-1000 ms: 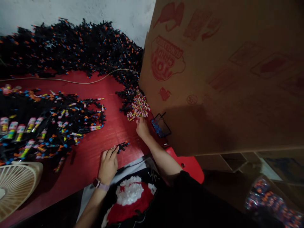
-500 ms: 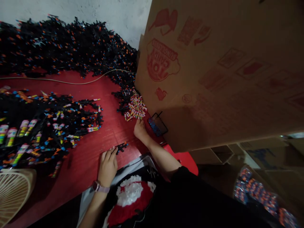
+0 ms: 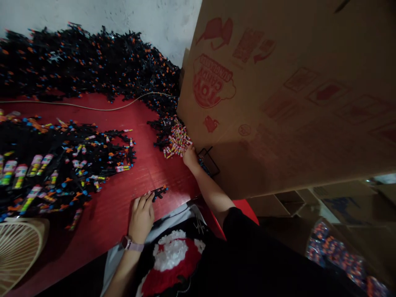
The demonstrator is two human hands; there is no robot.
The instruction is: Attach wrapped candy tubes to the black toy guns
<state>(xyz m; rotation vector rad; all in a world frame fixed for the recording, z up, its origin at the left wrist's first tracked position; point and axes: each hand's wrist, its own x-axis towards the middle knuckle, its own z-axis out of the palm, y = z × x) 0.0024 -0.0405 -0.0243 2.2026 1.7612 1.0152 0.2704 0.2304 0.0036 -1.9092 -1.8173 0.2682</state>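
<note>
My right fingertips (image 3: 187, 152) are bunched against the edge of a small pile of striped candy tubes (image 3: 177, 141); I can't tell whether they hold any. My left fingers (image 3: 145, 200) lie close together on the red tabletop (image 3: 123, 198), their tips touching a small black toy gun (image 3: 160, 192) with orange and blue bits, though I can't tell if they grip it. A smartwatch (image 3: 130, 243) sits on my left wrist.

Just behind the candy, black toy guns (image 3: 161, 132) trail up into a big heap (image 3: 93, 66) against the white wall (image 3: 93, 14). A pale cable (image 3: 93, 108) crosses the table in front of that heap. To my left lies another spread of toy guns (image 3: 77, 165), many joined to candy tubes, with a cream fan (image 3: 21, 255) at its lower edge. Beside my right hand, a black wire rack (image 3: 208, 163) leans by a large cardboard box (image 3: 278, 103) printed in red with "Toy Candy". Down to the right sits a clear bag of colourful packets (image 3: 337, 260).
</note>
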